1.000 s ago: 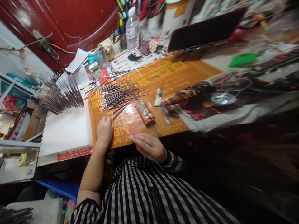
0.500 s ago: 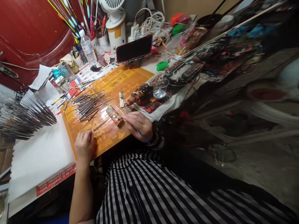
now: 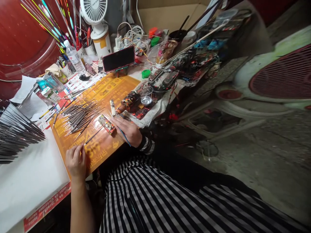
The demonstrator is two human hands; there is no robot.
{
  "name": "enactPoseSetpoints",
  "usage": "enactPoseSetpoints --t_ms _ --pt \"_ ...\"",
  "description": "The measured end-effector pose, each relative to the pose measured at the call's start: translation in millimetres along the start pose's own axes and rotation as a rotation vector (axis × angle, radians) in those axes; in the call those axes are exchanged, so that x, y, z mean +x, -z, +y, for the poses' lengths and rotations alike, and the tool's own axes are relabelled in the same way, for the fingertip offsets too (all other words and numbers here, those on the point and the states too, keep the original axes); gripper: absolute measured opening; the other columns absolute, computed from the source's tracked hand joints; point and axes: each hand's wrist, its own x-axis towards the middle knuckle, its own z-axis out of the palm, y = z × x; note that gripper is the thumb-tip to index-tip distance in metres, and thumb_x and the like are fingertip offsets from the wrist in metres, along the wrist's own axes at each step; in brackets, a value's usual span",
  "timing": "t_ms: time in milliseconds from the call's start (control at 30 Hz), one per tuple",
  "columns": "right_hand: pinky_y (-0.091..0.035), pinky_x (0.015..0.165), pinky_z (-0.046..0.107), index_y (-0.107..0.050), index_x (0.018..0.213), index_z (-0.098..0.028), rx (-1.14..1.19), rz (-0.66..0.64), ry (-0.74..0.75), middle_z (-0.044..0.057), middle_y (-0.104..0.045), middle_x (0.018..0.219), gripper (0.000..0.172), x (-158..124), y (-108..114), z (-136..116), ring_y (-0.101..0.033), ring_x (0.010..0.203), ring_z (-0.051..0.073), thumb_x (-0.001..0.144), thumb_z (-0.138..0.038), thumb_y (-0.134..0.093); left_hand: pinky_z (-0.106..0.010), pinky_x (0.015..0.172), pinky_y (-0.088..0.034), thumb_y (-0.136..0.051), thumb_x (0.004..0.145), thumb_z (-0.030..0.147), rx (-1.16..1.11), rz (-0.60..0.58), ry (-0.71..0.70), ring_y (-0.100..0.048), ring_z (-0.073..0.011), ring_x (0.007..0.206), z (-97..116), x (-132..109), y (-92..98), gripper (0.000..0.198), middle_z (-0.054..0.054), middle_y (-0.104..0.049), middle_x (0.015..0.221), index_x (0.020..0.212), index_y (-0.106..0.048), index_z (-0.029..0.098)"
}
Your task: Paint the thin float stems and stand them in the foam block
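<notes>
My left hand is closed at the near edge of the orange mat, pinching one end of a slim dark fishing float. The float slants up to the right, its far end close to a small paint-stained block. My right hand is closed around a thin paintbrush with a blue handle, its fingers beside that block. A small white block lies just beyond the right fingers. Many similar dark floats lie in a loose pile beyond my left hand.
At far left, more dark floats stand slanted over a white board. A phone, a fan and a water bottle stand at the back. A paint-crusted cylinder and a small clear cup sit to the right.
The view has swung right, so everything sits further left in the picture. Both hands keep their holds on the float and the brush, in about the same place over the mat.
</notes>
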Motion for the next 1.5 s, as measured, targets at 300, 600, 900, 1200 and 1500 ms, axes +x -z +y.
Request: enactPoseSetpoints --t_ms 300,600,900,1200,1500 --pt "-0.052 0.115 0.042 -0.046 0.151 -0.016 -0.008 0.000 -0.005 0.012 -0.063 0.140 0.050 0.8 0.8 0.1 -0.060 0.132 0.023 0.101 -0.012 -0.043 -0.033 0.081 -0.051 -0.059 0.095 0.023 -0.067 -0.002 0.058 -0.063 -0.0180 0.088 -0.6 -3.5 0.7 0.014 -0.007 -0.070 0.096 0.104 -0.070 0.021" --pt "-0.053 0.114 0.042 -0.047 0.151 -0.018 0.004 -0.015 -0.029 0.011 -0.063 0.141 0.049 -0.8 0.6 3.5 -0.061 0.131 0.024 0.103 -0.014 -0.042 -0.033 0.083 -0.052 -0.059 0.096 0.026 -0.097 -0.012 0.105 -0.063 -0.0182 0.089 -2.0 -4.6 -0.6 0.014 -0.006 -0.069 0.097 0.103 -0.071 0.023" --pt "-0.052 0.114 0.041 -0.047 0.150 -0.018 -0.002 0.009 -0.039 0.010 -0.063 0.141 0.049 -2.1 1.3 2.1 -0.061 0.131 0.023 0.102 -0.012 -0.042 -0.033 0.085 -0.050 -0.059 0.096 0.024 -0.086 -0.024 0.090 -0.062 -0.0186 0.092 -6.9 -6.1 0.0 0.016 -0.007 -0.069 0.098 0.106 -0.071 0.023" --pt "-0.056 0.110 0.040 -0.054 0.143 -0.015 -0.012 0.044 -0.003 0.012 -0.067 0.135 0.042 -3.4 7.5 0.9 -0.064 0.127 0.022 0.103 -0.014 -0.042 -0.032 0.084 -0.050 -0.060 0.096 0.022 -0.084 -0.026 0.063 -0.062 -0.0176 0.091 -4.7 -4.1 -1.8 0.016 -0.006 -0.070 0.097 0.106 -0.071 0.022" --pt "-0.066 0.087 0.039 -0.060 0.136 -0.017 -0.032 0.102 0.174 0.012 -0.076 0.110 0.038 -29.5 21.6 27.7 -0.075 0.100 0.022 0.099 -0.016 -0.048 -0.030 0.082 -0.050 -0.063 0.094 0.018 -0.079 0.012 0.023 -0.061 -0.0163 0.088 -0.7 -0.9 -4.5 0.013 -0.007 -0.069 0.096 0.105 -0.071 0.019"
